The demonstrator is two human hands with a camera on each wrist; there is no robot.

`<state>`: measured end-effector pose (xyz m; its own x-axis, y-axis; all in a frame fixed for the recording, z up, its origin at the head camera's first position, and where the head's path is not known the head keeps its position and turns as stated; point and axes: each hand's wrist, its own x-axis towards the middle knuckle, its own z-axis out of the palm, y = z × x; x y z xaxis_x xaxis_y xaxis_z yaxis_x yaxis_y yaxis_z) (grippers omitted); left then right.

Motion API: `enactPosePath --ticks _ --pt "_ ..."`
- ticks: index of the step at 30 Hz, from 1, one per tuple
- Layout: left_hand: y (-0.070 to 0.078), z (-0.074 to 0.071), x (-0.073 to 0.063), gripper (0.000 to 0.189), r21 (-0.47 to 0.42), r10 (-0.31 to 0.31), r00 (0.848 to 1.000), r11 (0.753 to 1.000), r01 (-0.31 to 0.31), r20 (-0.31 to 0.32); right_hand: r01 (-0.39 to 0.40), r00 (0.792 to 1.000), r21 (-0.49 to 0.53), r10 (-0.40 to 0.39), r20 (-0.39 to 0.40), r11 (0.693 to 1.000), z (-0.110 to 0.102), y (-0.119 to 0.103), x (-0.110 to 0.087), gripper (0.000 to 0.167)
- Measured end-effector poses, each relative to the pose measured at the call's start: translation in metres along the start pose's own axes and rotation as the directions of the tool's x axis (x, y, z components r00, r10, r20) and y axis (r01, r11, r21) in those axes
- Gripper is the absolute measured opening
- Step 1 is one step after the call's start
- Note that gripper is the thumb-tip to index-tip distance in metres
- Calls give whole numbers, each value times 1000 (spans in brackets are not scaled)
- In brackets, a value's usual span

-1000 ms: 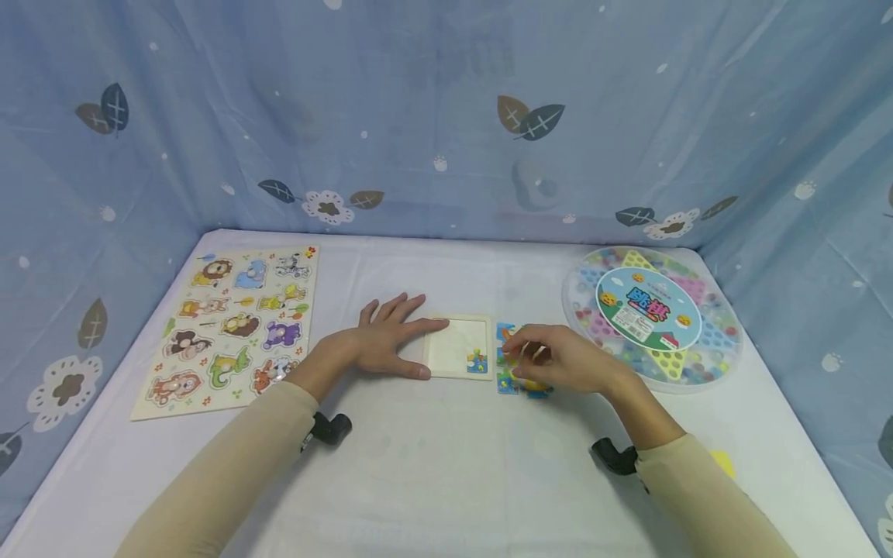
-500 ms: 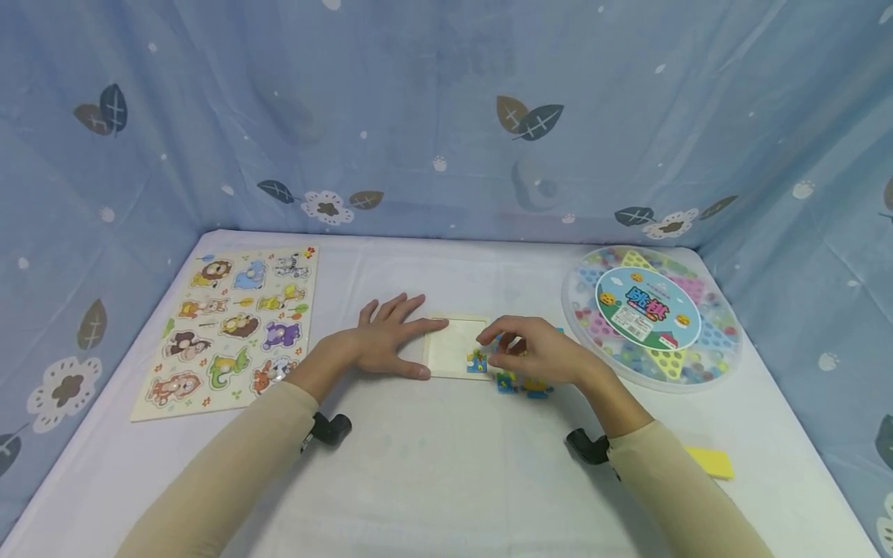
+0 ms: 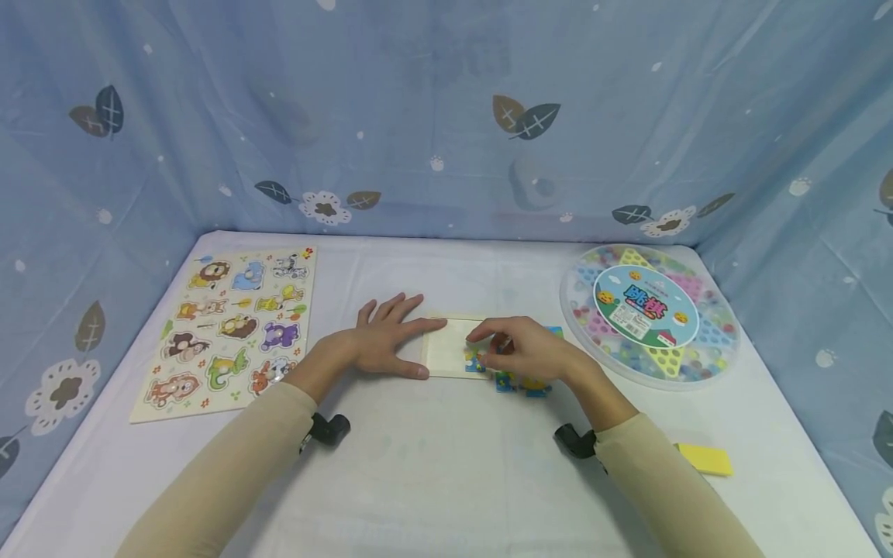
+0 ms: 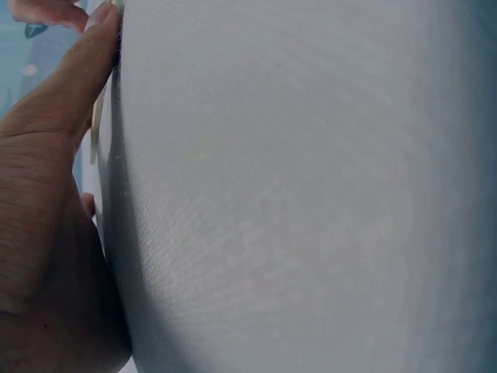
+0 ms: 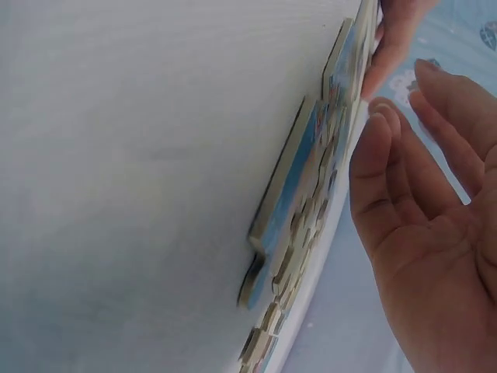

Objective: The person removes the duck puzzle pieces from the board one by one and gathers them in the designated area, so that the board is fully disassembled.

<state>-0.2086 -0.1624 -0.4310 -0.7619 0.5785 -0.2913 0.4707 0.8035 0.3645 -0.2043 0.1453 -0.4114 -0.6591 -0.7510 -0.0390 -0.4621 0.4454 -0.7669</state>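
My left hand (image 3: 384, 341) rests with spread, straight fingers at the left side of a small pale puzzle tray (image 3: 446, 349); its index finger and thumb touch the frame. A puzzle piece (image 3: 474, 364) with blue and yellow print lies in the tray's lower right corner. Above the tray's right side is my right hand (image 3: 526, 349), thumb and fingers bent towards each other. In the right wrist view this hand (image 5: 435, 194) has its thumb tip close to a fingertip; whether a piece is between them does not show. Loose puzzle pieces (image 3: 536, 387) lie below it, partly hidden.
A wooden animal puzzle board (image 3: 230, 325) lies on the left of the white-covered table (image 3: 432, 465). At the right are a round Chinese checkers box (image 3: 649, 314) and a yellow block (image 3: 705, 459). A blue patterned curtain (image 3: 418, 116) encloses the back and sides.
My right hand has moved left from the loose pieces to over the tray's right side. The yellow block by the right sleeve has come into fuller view. My left hand stays put.
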Motion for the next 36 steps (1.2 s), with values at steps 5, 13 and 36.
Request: enactPosePath --ticks 5,13,36 --pt "0 0 -1 88 -4 12 1000 1000 -12 -8 3 1000 -28 -3 29 1000 1 1 4 33" --pt "-8 9 4 90 6 -7 1000 1000 7 -22 2 999 -21 -1 45 1000 3 1 5 32" --pt "-3 3 2 90 2 6 1000 1000 -6 -13 58 998 -80 -58 11 995 3 -3 7 21"
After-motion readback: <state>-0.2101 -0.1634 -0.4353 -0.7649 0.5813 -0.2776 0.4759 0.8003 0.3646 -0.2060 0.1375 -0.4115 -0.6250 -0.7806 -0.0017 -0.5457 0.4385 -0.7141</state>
